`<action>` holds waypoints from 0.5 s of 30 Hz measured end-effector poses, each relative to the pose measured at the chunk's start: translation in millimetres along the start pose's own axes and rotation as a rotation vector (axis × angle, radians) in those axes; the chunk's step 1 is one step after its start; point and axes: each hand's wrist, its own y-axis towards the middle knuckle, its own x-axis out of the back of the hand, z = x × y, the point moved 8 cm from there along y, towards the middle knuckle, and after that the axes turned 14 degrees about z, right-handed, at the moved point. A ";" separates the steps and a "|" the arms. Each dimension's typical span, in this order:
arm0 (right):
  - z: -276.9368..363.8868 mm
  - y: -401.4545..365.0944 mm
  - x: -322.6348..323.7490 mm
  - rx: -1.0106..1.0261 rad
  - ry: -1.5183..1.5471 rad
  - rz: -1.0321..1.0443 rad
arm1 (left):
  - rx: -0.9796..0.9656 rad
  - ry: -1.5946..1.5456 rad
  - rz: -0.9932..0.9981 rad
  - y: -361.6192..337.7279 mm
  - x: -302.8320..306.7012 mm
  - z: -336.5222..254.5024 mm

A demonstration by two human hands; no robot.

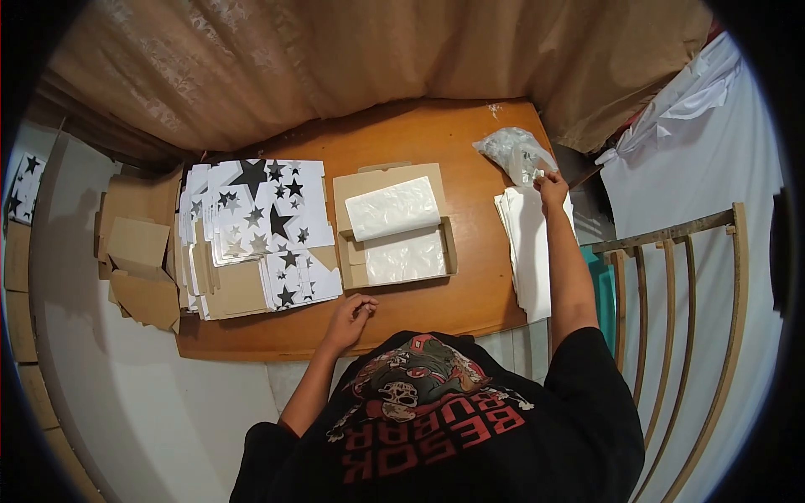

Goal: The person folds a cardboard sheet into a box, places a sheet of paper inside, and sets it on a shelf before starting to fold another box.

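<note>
My right hand [552, 191] reaches to the far right of the table, its fingers pinched at the edge of a clear plastic bag [513, 153]. Something small and whitish shows at the fingertips; I cannot make out what it is. Below that hand lies a stack of white paper sheets [527, 251]. My left hand [352, 321] rests at the table's near edge with fingers curled and nothing visible in them. Just beyond it stands an open cardboard box [453, 251], lined with white tissue-like paper [394, 210] that also covers part of its raised lid.
Flat star-printed cardboard pieces [251, 218] are piled on the left of the wooden table [478, 293]. Brown cardboard boxes [138, 243] sit past its left edge. A wooden rack [671, 243] stands at the right, and a brown curtain [377, 59] hangs behind.
</note>
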 end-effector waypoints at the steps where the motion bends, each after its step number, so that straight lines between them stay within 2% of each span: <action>1: -5.9 7.6 0.3 -0.038 -0.038 -0.006 | 0.005 0.001 -0.013 -4.1 1.1 -1.1; 6: -36.8 55.2 -7.8 -0.126 -0.149 0.037 | 0.046 -0.020 -0.052 -21.2 0.7 8.5; 9: -35.9 73.8 -20.3 -0.019 -0.655 0.056 | 0.050 -0.035 -0.075 -25.3 -0.5 12.6; 13: -26.7 83.4 -53.7 0.125 -0.666 0.138 | 0.075 -0.026 -0.078 -28.1 0.0 15.6; 15: -33.2 87.5 -76.8 0.156 -0.466 0.259 | 0.086 -0.021 -0.092 -27.9 2.3 20.2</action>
